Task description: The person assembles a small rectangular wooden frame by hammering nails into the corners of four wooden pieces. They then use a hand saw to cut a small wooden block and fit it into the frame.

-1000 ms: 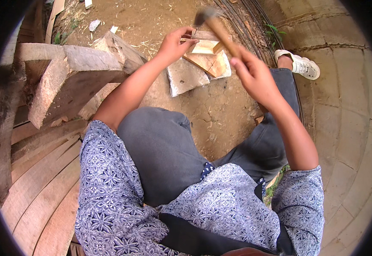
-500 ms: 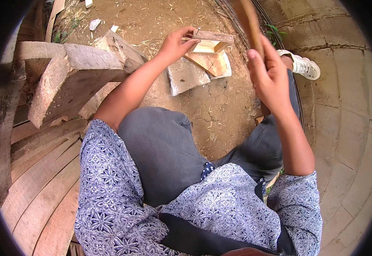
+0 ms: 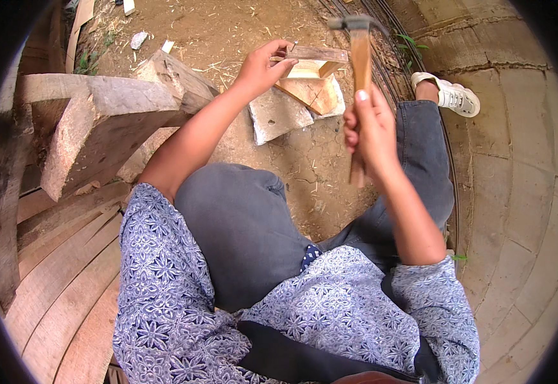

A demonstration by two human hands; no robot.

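Note:
My left hand [image 3: 263,69] is closed on the left end of a small wooden frame [image 3: 322,56], thumb on its near side and fingers at the far side. From that end a nail [image 3: 293,47] sticks up beside my fingertips. Under the frame lies a pale piece of board [image 3: 309,91], which rests on a flat stone block [image 3: 280,116]. Gripped round its wooden handle, a hammer [image 3: 361,61] stands head up in my right hand [image 3: 376,131]. Its metal head is to the right of the frame and apart from the nail.
Thick rough timbers [image 3: 115,121] stand close by my left arm, with curved planks [image 3: 67,275] below them. Bare earth [image 3: 311,173] with wood chips spreads ahead. Thin dark rods [image 3: 381,38] run along a paved surface [image 3: 516,192] at the right, where my shoe [image 3: 455,96] rests.
My right hand has moved left and slightly down with the hammer, whose head has come into view. My left hand keeps hold of the wooden frame.

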